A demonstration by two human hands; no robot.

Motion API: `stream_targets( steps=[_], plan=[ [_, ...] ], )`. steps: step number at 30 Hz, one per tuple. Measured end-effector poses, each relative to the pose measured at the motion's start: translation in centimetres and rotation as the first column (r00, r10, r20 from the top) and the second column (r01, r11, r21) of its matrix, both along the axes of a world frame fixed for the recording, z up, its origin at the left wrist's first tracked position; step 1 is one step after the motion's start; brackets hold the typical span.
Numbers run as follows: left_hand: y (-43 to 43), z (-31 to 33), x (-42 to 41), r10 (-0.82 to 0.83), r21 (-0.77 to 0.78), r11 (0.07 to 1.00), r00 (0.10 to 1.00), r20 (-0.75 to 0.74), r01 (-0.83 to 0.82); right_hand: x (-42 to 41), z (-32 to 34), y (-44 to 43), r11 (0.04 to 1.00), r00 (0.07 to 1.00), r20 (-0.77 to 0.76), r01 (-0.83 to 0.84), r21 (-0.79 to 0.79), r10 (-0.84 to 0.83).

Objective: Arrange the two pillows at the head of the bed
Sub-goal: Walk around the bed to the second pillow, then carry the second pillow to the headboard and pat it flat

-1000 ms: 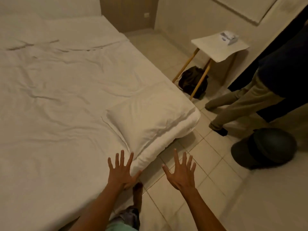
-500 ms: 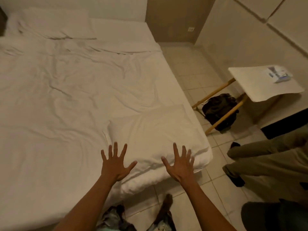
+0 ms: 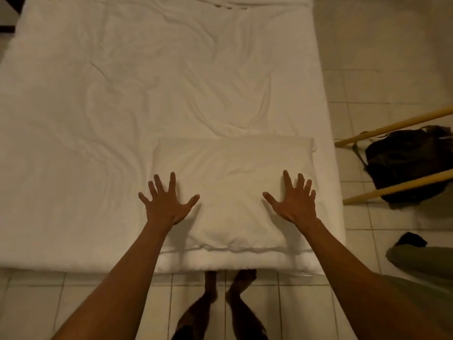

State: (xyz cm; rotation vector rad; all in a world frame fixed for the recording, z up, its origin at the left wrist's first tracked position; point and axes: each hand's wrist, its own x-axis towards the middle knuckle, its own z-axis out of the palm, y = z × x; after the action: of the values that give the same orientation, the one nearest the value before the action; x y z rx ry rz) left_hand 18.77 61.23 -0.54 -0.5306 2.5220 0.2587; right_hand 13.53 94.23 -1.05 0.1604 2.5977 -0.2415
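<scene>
One white pillow (image 3: pixel 235 182) lies flat on the near right corner of the white bed (image 3: pixel 122 106), its long side along the bed's near edge. My left hand (image 3: pixel 166 204) hovers open with fingers spread over the pillow's left end. Over the pillow's right end my right hand (image 3: pixel 294 202) is spread the same way. Neither hand grips the pillow; I cannot tell whether the palms touch it. A second pillow is out of view.
Tiled floor (image 3: pixel 382 69) runs along the bed's right side. A dark bag (image 3: pixel 407 165) lies there under wooden table legs (image 3: pixel 397 185). Another person's trouser leg and foot (image 3: pixel 416 256) are at the right edge. My bare feet (image 3: pixel 228 283) stand against the bed's near edge.
I have stepped around to face the bed squarely. Both hands moved from beside the bed's corner to over the pillow's two ends. The far pillow left the view.
</scene>
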Motion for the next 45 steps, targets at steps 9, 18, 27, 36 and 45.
stream_targets(
  steps=[9,18,27,36,45],
  plan=[
    [-0.1,-9.6,-4.2,0.185,0.136,0.975,0.982,-0.042,-0.178,-5.3,-8.9,0.3,0.992,0.998,-0.041,0.031,-0.12,-0.037],
    [1.8,-12.8,-4.4,0.202,0.141,0.975,0.953,-0.225,-0.173,-4.8,-11.8,-1.0,0.985,0.98,-0.183,0.043,-0.164,-0.073],
    [2.0,-17.1,-5.0,0.183,-0.013,0.98,0.923,-0.339,-0.2,-4.3,-16.4,-2.7,0.997,0.91,-0.413,0.001,0.077,0.031],
    [2.2,-19.1,-4.8,0.151,-0.022,0.982,0.851,-0.502,-0.187,-4.9,-18.9,-3.8,0.986,0.841,-0.527,-0.044,0.162,0.125],
    [2.5,-17.8,-5.4,0.119,-0.028,0.986,0.801,-0.587,-0.167,-5.0,-18.0,-4.3,0.982,0.837,-0.517,-0.119,0.149,0.18]
  ],
)
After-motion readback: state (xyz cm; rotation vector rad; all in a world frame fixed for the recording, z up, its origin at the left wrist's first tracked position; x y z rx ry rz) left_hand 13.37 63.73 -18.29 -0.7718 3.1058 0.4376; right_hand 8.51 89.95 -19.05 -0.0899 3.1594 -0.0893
